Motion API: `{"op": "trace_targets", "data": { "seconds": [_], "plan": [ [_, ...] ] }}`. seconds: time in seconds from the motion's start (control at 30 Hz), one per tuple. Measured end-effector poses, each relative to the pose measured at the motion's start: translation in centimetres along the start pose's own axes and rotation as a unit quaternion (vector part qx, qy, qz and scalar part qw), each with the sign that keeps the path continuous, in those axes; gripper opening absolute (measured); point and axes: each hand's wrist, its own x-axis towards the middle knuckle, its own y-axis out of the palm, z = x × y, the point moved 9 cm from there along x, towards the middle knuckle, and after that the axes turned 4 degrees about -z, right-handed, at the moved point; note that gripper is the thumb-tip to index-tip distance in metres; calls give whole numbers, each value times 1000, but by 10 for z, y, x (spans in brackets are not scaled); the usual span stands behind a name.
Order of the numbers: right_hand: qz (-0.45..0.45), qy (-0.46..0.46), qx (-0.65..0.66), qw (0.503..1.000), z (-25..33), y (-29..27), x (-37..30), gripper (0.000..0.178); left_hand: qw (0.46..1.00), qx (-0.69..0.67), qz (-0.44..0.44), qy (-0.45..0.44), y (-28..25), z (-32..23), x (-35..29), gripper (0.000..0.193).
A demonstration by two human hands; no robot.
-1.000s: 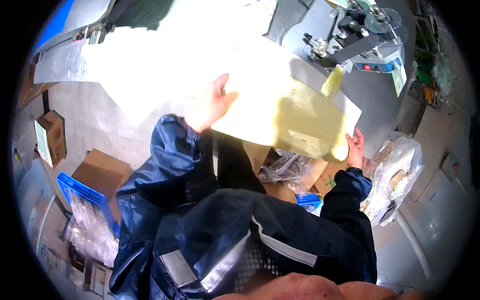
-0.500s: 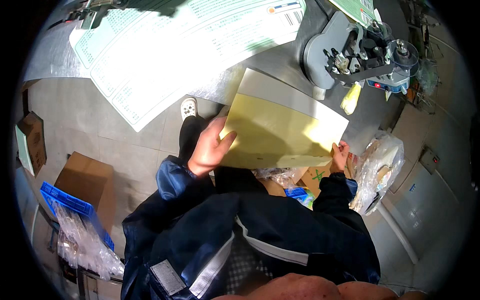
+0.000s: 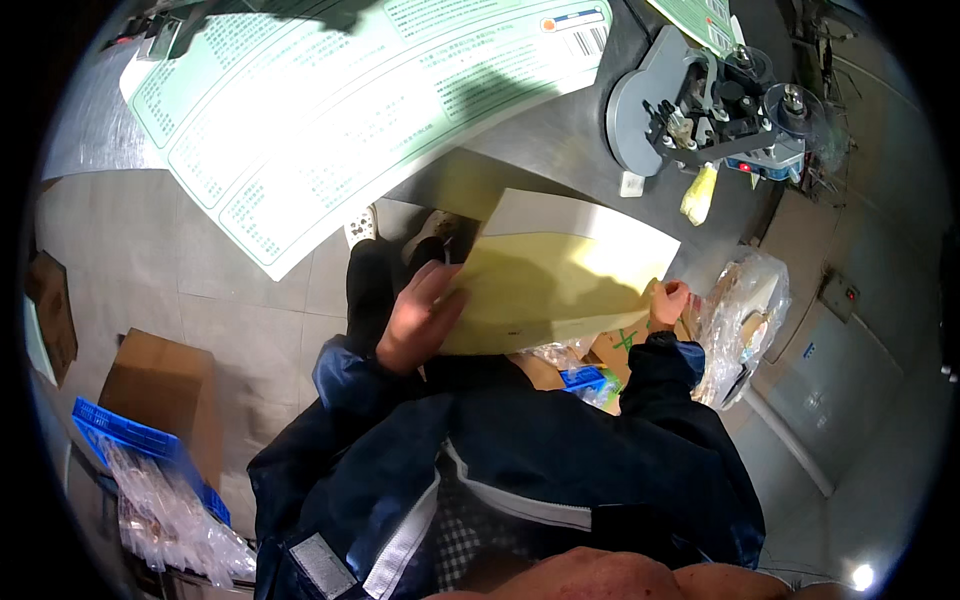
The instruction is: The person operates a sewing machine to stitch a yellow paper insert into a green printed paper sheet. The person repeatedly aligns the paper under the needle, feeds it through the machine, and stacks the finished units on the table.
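Observation:
A yellow sheet with a white band along its far edge [image 3: 560, 285] is held up in front of my body, slightly bowed. My left hand [image 3: 418, 318] closes on its left edge; part of the fingers is hard to make out. At the right edge, my right hand [image 3: 668, 303] pinches the sheet between thumb and fingers. Beyond it, large green-and-white printed sheets [image 3: 330, 130] lie on the metal table [image 3: 560, 160] and hang over its near edge. Neither hand touches them.
A grey tape-dispensing machine [image 3: 690, 110] with a yellow piece hanging from it stands at the table's right. Right of me is a clear plastic bag [image 3: 745, 320]. On the left are a cardboard box [image 3: 165, 390] and a blue crate [image 3: 150, 440] with plastic wrap.
The yellow sheet has come down, nearer my body, with both hands still on it. My right hand has shifted slightly left. The view has shifted a little too.

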Motion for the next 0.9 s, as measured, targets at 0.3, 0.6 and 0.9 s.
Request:
{"op": "trace_targets", "data": {
  "seconds": [0.3, 0.6, 0.9],
  "plan": [
    [67, -130, 155, 977, 276, -15, 23, 58, 993, -27, 37, -109, 1, 40, -37, 28],
    [65, 48, 228, 970, 251, 3, 25, 47, 964, 57, -62, -251, -32, 121, -101, 29],
    [-158, 38, 330, 930, 301, 3, 51, 39, 970, 45, -63, -229, -31, 118, -98, 29]
  ]
}}
